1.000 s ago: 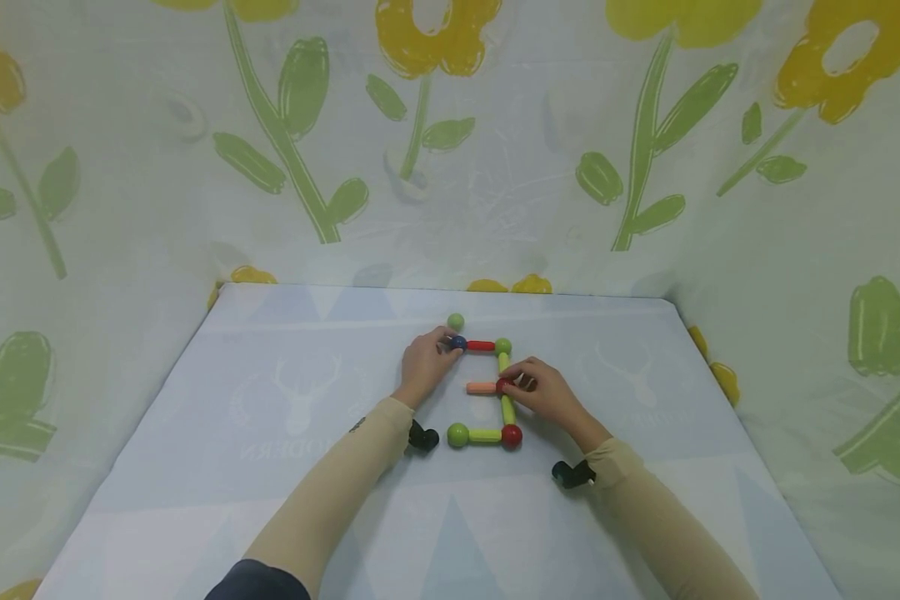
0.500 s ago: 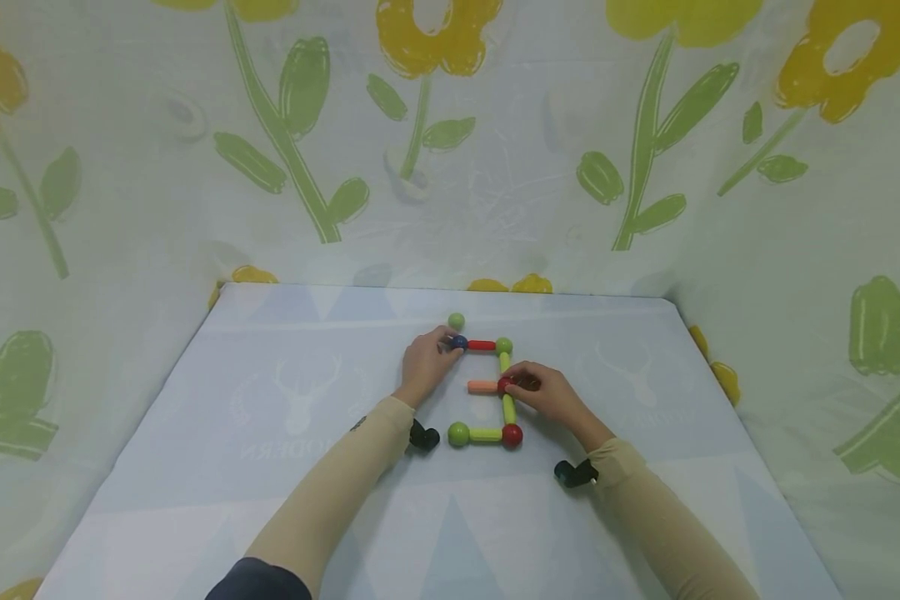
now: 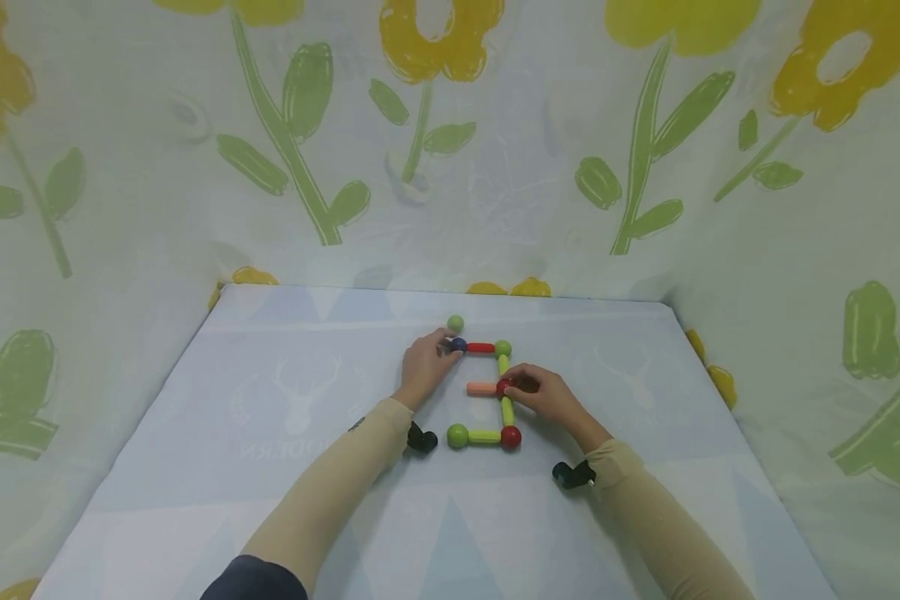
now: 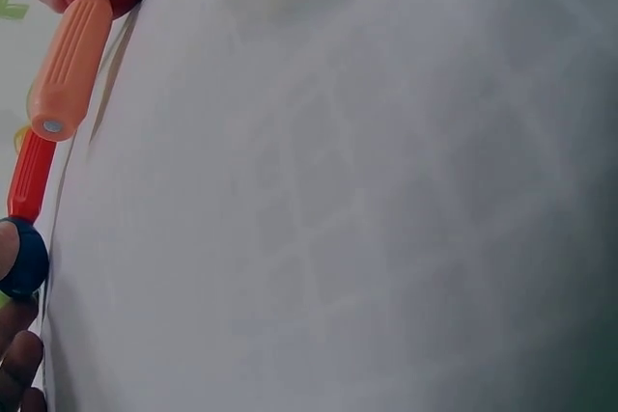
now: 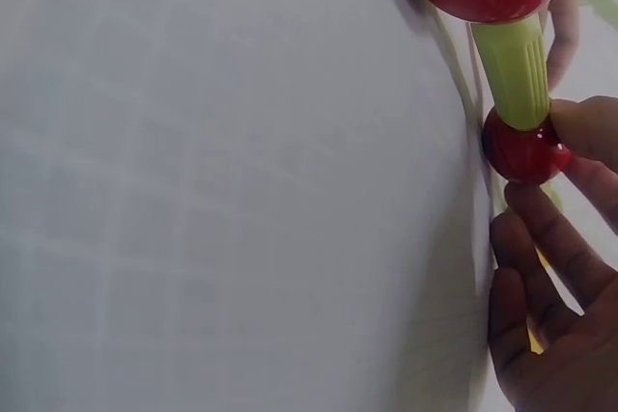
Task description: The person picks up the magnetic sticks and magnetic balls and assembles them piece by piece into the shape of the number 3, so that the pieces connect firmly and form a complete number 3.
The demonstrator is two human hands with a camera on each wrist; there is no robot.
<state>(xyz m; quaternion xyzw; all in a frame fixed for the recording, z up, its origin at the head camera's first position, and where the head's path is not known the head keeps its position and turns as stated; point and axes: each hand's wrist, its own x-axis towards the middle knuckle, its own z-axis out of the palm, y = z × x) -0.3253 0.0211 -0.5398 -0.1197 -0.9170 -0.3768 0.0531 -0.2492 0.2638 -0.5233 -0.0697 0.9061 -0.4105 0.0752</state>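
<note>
A chain of balls and ribbed magnetic rods lies on the table. My left hand [image 3: 426, 365] pinches the blue ball [image 3: 459, 344] at its far left end; a red rod [image 3: 482, 347] links that ball to a green ball [image 3: 502, 347]. My right hand [image 3: 543, 393] grips the middle red ball [image 5: 522, 147] between thumb and fingers. From this ball an orange rod [image 4: 72, 69] points left, its metal-tipped end free. A yellow-green rod [image 5: 515, 72] runs nearer to another red ball [image 3: 511, 437], then a further rod [image 3: 484, 437] leads left to a larger green ball [image 3: 457, 435].
A loose green ball [image 3: 456, 322] lies just beyond my left fingertips. Dark wrist cameras [image 3: 572, 476] hang close above the white patterned table [image 3: 195, 433]. Flower-printed curtains [image 3: 510, 150] enclose the table at the back and sides.
Both hands keep their hold on the blue ball and the middle red ball. The chain holds its shape; only a slight shift of the whole head view shows.
</note>
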